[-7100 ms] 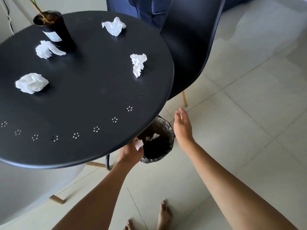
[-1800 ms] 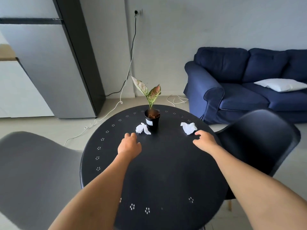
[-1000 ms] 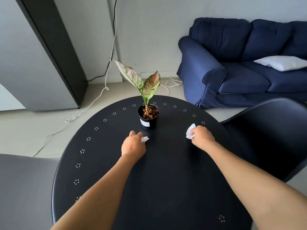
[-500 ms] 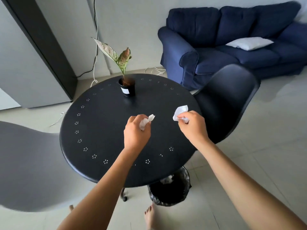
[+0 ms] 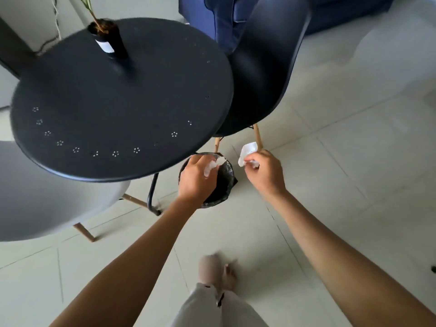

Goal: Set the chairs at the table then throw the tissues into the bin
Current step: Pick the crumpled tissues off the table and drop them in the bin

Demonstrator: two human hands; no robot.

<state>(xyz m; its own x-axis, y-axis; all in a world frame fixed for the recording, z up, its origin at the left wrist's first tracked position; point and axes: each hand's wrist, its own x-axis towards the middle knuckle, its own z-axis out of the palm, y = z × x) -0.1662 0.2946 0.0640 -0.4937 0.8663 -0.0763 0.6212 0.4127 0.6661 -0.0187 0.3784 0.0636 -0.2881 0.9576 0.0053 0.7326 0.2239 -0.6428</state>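
My left hand (image 5: 195, 179) hangs directly over the black-lined bin (image 5: 225, 182) beside the table's edge, gripping a crumpled white tissue (image 5: 212, 165). My right hand (image 5: 265, 174) holds a second white tissue (image 5: 246, 152) just to the right of the bin, above the floor. The round black table (image 5: 118, 107) carries only a potted plant (image 5: 107, 38); no tissues show on it. A black chair (image 5: 262, 74) is tucked in at the table's right and a grey chair (image 5: 47, 201) at its near left.
A blue sofa (image 5: 221, 22) stands behind the black chair. The table's black leg (image 5: 152, 194) and the chairs' wooden legs stand close to the bin. My foot (image 5: 212, 271) is on the pale tiled floor, with open floor to the right.
Both hands lifted a tissue each off the table and came down and back to the bin. My view dropped from the tabletop toward the floor.
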